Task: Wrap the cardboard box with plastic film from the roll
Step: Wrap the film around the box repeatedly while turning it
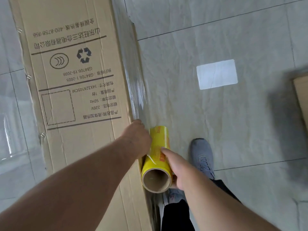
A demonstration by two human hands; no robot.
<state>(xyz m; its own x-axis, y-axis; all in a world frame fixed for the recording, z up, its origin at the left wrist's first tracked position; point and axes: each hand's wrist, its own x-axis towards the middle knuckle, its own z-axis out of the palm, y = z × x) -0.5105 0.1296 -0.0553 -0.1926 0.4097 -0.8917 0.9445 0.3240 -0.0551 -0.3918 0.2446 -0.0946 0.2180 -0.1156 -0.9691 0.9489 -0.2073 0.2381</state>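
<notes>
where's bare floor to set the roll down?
Open tile right of the cardboard box, between the shoe and the white patch, and beyond it. Crowded along the box's right edge: film, roll, both hands. Second cardboard piece takes the far right edge.

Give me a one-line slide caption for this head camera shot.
Both hands, left hand and right hand, hold a yellow film roll against the long cardboard box, plastic film along its side.
</notes>
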